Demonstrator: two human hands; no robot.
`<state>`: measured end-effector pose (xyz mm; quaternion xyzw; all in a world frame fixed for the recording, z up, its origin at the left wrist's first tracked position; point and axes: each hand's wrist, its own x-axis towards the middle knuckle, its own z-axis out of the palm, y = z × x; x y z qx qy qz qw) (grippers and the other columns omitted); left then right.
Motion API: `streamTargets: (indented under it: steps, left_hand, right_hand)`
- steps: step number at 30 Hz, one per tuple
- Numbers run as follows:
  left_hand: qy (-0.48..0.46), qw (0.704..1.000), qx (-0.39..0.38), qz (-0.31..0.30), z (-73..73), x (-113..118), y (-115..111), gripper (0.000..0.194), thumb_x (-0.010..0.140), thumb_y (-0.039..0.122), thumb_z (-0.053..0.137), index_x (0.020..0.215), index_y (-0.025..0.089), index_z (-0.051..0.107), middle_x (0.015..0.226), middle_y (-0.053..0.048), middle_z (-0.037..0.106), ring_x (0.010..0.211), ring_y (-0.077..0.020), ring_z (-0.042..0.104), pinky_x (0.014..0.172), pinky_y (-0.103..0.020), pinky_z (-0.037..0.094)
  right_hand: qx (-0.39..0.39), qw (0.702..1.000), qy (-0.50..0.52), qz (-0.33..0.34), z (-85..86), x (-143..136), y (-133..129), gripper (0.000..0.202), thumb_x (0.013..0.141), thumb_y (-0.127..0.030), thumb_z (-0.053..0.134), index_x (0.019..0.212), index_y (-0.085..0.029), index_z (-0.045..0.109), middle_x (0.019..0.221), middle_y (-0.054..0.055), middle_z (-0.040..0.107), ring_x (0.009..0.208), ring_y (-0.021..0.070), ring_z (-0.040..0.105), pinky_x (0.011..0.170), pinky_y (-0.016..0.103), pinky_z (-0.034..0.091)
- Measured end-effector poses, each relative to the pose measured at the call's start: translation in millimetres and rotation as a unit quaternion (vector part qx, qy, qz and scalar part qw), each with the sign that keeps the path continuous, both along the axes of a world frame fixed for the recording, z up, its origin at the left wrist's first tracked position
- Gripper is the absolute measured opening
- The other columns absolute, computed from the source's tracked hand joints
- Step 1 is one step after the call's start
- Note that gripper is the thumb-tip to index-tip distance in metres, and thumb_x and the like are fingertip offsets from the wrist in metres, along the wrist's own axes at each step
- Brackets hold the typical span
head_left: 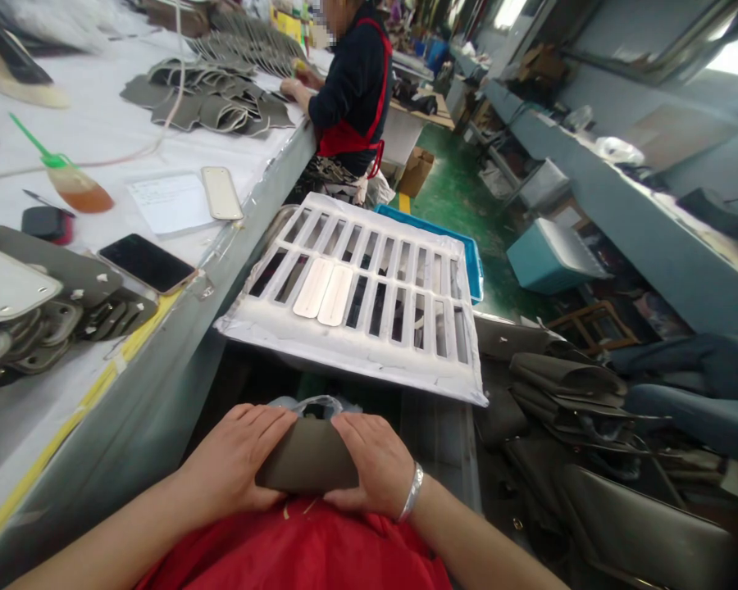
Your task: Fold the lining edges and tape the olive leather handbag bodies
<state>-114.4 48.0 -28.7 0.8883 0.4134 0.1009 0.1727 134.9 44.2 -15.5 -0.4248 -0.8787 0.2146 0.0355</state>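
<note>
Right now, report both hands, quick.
Left hand: closed on the left end of the dark piece.
Right hand: closed on its right end, thumb below, fingers above.

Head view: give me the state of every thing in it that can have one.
Left hand: closed on the dark piece's left end
Right hand: closed on its right end
Dark piece: held, curved
Phone: face up, screen dark
Bottle: holding orange liquid
Paper: flat, written on
</note>
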Motion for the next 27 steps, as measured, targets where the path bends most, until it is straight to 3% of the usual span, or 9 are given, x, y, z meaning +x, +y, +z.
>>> streamTargets:
  steps: [4,10,18,21,22,24,27]
  left_hand:
    - [0.022,0.999,0.016,-0.024,-2.2,-2,1,0.072,0.065,0.048,0.061,0.128,0.019,0.041,0.121,-0.009,0.050,0.107,-0.0258,0.045,0.094,-0.040,0.025]
    - [0.087,0.992,0.036,-0.078,1.0,-3,2,0.069,0.072,0.053,0.056,0.134,0.041,0.029,0.129,-0.011,0.041,0.110,-0.0311,0.043,0.088,-0.046,0.029]
    - [0.125,0.990,0.013,-0.067,3.0,0,-6,0.086,0.066,0.060,0.058,0.139,0.035,0.020,0.137,-0.019,0.034,0.116,-0.0366,0.039,0.090,-0.051,0.028]
    - [0.095,0.991,-0.011,-0.097,14.0,-6,-5,0.083,0.069,0.066,0.051,0.139,0.033,0.020,0.139,-0.016,0.032,0.121,-0.0337,0.036,0.096,-0.051,0.026]
    - [0.073,0.993,-0.022,-0.094,18.8,-8,-3,0.076,0.076,0.064,0.044,0.140,0.030,0.020,0.139,-0.014,0.033,0.123,-0.0304,0.035,0.099,-0.049,0.025]
    - [0.006,1.000,-0.009,-0.021,27.4,-7,4,0.061,0.088,0.053,0.028,0.140,0.023,0.019,0.138,-0.011,0.036,0.125,-0.0231,0.035,0.102,-0.042,0.026]
    - [-0.060,0.984,0.097,0.140,27.8,6,15,0.054,0.092,0.042,0.023,0.139,0.015,0.024,0.136,-0.012,0.038,0.125,-0.0220,0.033,0.103,-0.040,0.026]
  right_hand:
    - [0.011,1.000,-0.010,0.016,-2.4,2,-2,0.089,0.063,-0.065,0.057,0.130,-0.011,0.035,0.126,0.014,0.046,0.111,0.0272,0.041,0.095,0.042,0.030]
    - [0.047,0.995,-0.043,0.082,-3.8,5,0,0.070,0.075,-0.071,0.035,0.135,-0.034,0.030,0.141,0.008,0.028,0.117,0.0309,0.035,0.089,0.048,0.030]
    - [0.031,0.993,-0.073,0.090,0.8,2,-7,0.077,0.072,-0.074,0.037,0.137,-0.034,0.026,0.145,0.010,0.021,0.125,0.0349,0.026,0.092,0.054,0.027]
    - [-0.001,0.996,-0.031,0.086,14.9,5,-4,0.070,0.076,-0.068,0.040,0.135,-0.030,0.032,0.142,0.010,0.029,0.125,0.0304,0.032,0.096,0.050,0.030]
    - [-0.013,0.998,-0.001,0.063,21.7,6,-1,0.064,0.081,-0.062,0.038,0.134,-0.027,0.034,0.139,0.009,0.035,0.123,0.0265,0.035,0.097,0.045,0.032]
    - [0.008,0.996,0.077,-0.040,34.8,7,6,0.053,0.090,-0.049,0.028,0.133,-0.019,0.037,0.131,0.010,0.044,0.119,0.0192,0.041,0.099,0.037,0.035]
    - [0.146,0.957,0.134,-0.210,39.9,0,12,0.048,0.092,-0.039,0.023,0.131,-0.014,0.037,0.128,0.012,0.046,0.117,0.0184,0.042,0.102,0.037,0.031]
